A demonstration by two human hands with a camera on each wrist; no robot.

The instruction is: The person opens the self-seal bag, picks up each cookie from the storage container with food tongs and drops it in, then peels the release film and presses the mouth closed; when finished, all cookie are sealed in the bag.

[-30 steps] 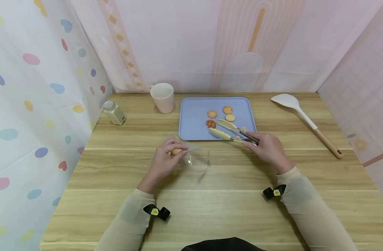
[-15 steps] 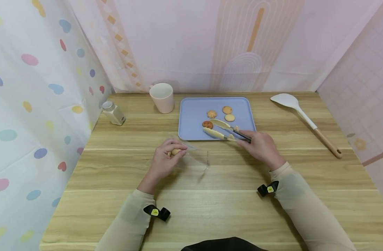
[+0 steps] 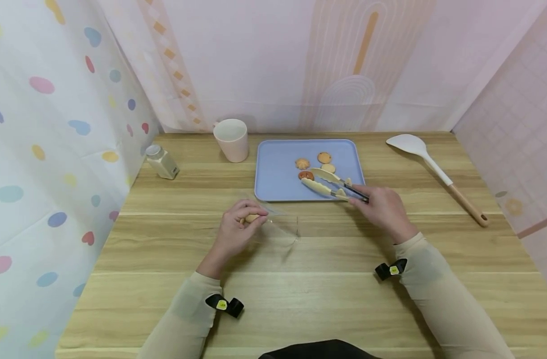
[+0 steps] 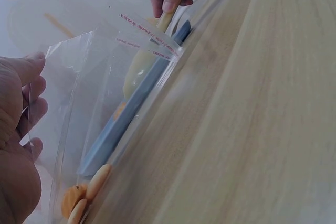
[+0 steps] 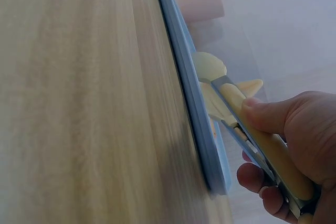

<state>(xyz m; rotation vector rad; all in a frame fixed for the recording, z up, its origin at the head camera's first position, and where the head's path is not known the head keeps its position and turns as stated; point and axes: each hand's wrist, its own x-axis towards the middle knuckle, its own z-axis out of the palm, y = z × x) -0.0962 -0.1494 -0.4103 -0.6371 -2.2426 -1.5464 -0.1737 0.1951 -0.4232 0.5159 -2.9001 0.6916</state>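
My left hand [image 3: 237,227] pinches the edge of a clear plastic bag [image 4: 79,87] whose mouth faces right. Several cookies [image 4: 79,200] lie at the bag's bottom in the left wrist view. My right hand [image 3: 383,209] grips kitchen tongs [image 3: 325,189] with cream tips, reaching over the front of a blue tray [image 3: 273,194]. The tips are spread apart, right beside a reddish-brown cookie [image 3: 306,175]. Behind it on the tray sit a flower-shaped cookie [image 3: 302,163], a round cookie [image 3: 325,157] and a pale round cookie [image 3: 328,168], partly overlapped by the upper tip.
A pale pink mug [image 3: 232,142] stands left of the tray, and a square jar with a grey lid [image 3: 162,162] is farther left. At the right lies a white spatula with a wooden handle [image 3: 439,174]. Patterned curtains hang behind and beside the wooden table [image 3: 327,309].
The tongs and right hand shifted left, then back right. The reddish-brown cookie slid left beside the tips, then right again, and looks turned. My left hand and the bag hardly moved.
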